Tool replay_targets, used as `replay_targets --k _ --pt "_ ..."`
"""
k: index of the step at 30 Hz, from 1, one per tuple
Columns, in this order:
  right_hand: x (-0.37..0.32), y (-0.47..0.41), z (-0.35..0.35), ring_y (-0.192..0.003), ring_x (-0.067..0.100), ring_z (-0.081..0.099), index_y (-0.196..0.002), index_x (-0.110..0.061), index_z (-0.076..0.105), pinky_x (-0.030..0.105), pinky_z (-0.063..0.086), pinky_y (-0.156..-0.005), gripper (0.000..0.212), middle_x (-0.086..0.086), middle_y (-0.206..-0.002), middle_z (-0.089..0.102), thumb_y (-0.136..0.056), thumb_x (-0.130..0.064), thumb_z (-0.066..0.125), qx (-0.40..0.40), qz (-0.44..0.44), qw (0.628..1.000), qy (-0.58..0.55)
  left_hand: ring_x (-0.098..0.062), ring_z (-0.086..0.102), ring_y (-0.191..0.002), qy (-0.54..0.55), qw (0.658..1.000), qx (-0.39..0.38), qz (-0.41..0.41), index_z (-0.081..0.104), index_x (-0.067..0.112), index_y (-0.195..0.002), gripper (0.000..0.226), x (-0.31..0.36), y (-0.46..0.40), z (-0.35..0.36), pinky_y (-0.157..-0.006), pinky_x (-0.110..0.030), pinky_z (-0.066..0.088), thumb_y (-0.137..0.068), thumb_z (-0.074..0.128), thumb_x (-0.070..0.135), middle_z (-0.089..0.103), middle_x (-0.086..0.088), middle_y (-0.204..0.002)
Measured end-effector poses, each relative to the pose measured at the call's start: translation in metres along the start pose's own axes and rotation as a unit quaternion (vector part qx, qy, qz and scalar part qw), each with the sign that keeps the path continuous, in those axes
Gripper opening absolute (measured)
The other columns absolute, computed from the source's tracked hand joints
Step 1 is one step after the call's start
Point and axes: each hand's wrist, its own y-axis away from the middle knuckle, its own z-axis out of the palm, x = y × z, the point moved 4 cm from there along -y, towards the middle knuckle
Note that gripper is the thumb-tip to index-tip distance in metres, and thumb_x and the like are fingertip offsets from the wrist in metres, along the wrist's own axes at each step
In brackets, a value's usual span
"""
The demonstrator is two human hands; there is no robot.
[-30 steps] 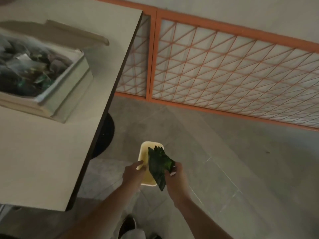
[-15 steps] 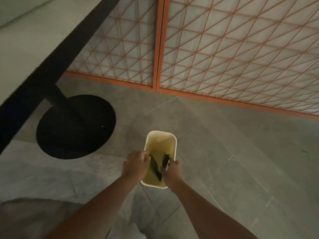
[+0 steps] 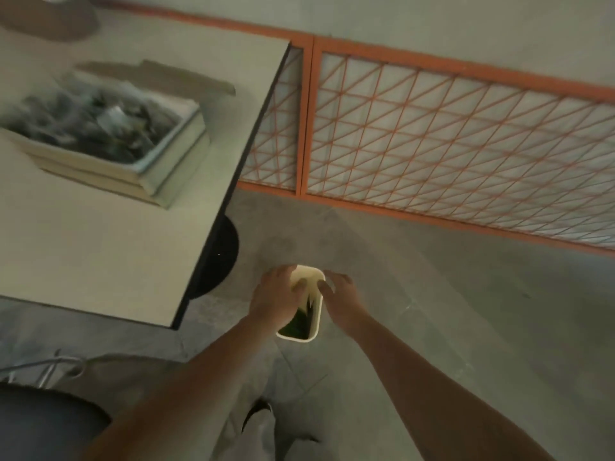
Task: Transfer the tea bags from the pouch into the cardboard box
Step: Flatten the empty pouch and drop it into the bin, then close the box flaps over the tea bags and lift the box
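Observation:
A dark green pouch [image 3: 298, 322] lies crumpled inside a small cream bin [image 3: 318, 319] on the floor. My left hand [image 3: 276, 299] hovers over the bin's left rim with its fingers apart and nothing in it. My right hand [image 3: 339, 292] is at the bin's right rim, fingers loose and empty too. Up on the table [image 3: 100, 247] at the left stands the open cardboard box [image 3: 176, 161], blurred, with a heap of dark tea bags [image 3: 90, 124] inside it. Neither hand is near the box.
The table's dark edge and round black base [image 3: 228, 254] stand just left of the bin. An orange lattice partition [image 3: 432, 144] runs along the back. A dark chair seat [image 3: 43, 424] with a metal frame is at the lower left, my shoe [image 3: 258, 414] below the bin.
Both hands carried the green pouch down into the bin and let it go. It now lies inside, and the hands have drawn apart to the rims. My head has lifted, showing the table again.

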Motion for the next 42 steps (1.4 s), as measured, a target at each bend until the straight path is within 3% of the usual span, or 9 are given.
replay_targets --k 7,11,17,22,25,29,35,39,42 --pt "-0.121 0.074 -0.103 -0.140 0.026 0.033 -0.146 -0.022 0.040 0.042 0.029 -0.113 0.048 0.005 -0.152 0.039 -0.102 -0.040 0.040 0.026 -0.079 0.996 0.037 -0.027 0.036 -0.144 0.025 0.997 0.068 0.032 0.042 0.019 -0.152 0.049 0.072 0.059 -0.141 -0.115 -0.040 0.031 -0.108 0.041 0.039 0.042 -0.007 -0.156" --pt "-0.174 0.094 -0.126 -0.136 0.026 0.035 -0.142 -0.019 0.045 0.040 0.031 -0.105 0.044 0.005 -0.147 0.044 -0.101 -0.035 0.040 0.031 -0.134 0.989 0.057 -0.029 0.036 -0.142 0.019 0.993 0.112 0.017 0.043 0.017 -0.152 0.050 0.077 0.076 -0.201 -0.113 -0.042 0.035 -0.108 0.042 0.040 0.042 -0.007 -0.155" --pt "-0.235 0.096 -0.123 -0.130 0.032 0.046 -0.134 -0.020 0.054 0.041 0.039 -0.103 0.046 0.011 -0.138 0.054 -0.095 -0.040 0.040 0.028 -0.166 0.985 0.046 -0.026 0.028 -0.147 0.046 0.983 0.179 0.000 0.047 0.025 -0.149 0.047 0.051 0.092 -0.268 -0.118 -0.040 0.027 -0.106 0.048 0.042 0.040 -0.004 -0.156" --pt "-0.266 0.097 -0.098 -0.128 0.026 0.048 -0.131 -0.018 0.057 0.037 0.040 -0.101 0.036 0.007 -0.136 0.056 -0.099 -0.029 0.046 0.022 -0.178 0.984 -0.018 -0.029 0.030 -0.148 0.065 0.978 0.190 -0.050 0.035 0.023 -0.157 0.059 0.008 0.096 -0.302 -0.116 -0.047 0.032 -0.104 0.048 0.046 0.038 -0.008 -0.160" --pt "-0.284 0.085 -0.079 -0.127 0.027 0.051 -0.134 -0.015 0.055 0.034 0.040 -0.098 0.039 0.007 -0.136 0.057 -0.099 -0.030 0.046 -0.006 -0.188 0.982 -0.016 -0.032 0.032 -0.147 0.076 0.973 0.207 -0.067 0.037 0.021 -0.155 0.056 -0.019 0.088 -0.323 -0.114 -0.047 0.033 -0.105 0.049 0.043 0.039 -0.011 -0.159" --pt "-0.307 0.059 -0.058 -0.129 0.022 0.049 -0.142 -0.017 0.047 0.028 0.037 -0.095 0.044 0.005 -0.143 0.051 -0.101 -0.033 0.047 -0.027 -0.145 0.987 -0.065 -0.033 0.031 -0.145 0.089 0.969 0.219 -0.078 0.048 0.020 -0.149 0.048 -0.060 0.063 -0.351 -0.114 -0.048 0.032 -0.106 0.047 0.040 0.041 -0.011 -0.157" --pt "-0.344 0.014 -0.033 -0.127 0.021 0.051 -0.141 -0.017 0.049 0.029 0.039 -0.098 0.043 0.005 -0.141 0.053 -0.101 -0.033 0.048 -0.021 -0.106 0.990 -0.090 -0.032 0.030 -0.145 0.102 0.960 0.241 -0.097 0.045 0.016 -0.150 0.048 -0.123 0.009 -0.397 -0.116 -0.047 0.028 -0.107 0.043 0.037 0.040 -0.013 -0.157" --pt "-0.361 -0.021 -0.023 -0.126 0.022 0.050 -0.141 -0.014 0.048 0.025 0.036 -0.092 0.044 0.006 -0.140 0.052 -0.101 -0.031 0.051 0.005 -0.077 0.992 -0.096 -0.033 0.033 -0.139 0.121 0.961 0.231 -0.094 0.042 0.020 -0.150 0.046 -0.142 -0.021 -0.419 -0.109 -0.049 0.035 -0.108 0.043 0.036 0.041 -0.013 -0.151" --pt "-0.365 -0.045 -0.012 -0.127 0.023 0.049 -0.143 -0.013 0.045 0.026 0.036 -0.089 0.048 0.008 -0.142 0.048 -0.100 -0.032 0.051 0.022 -0.049 0.993 -0.108 -0.031 0.040 -0.133 0.102 0.970 0.213 -0.063 0.052 0.026 -0.142 0.039 -0.146 -0.041 -0.424 -0.105 -0.048 0.035 -0.105 0.048 0.037 0.047 -0.010 -0.145"
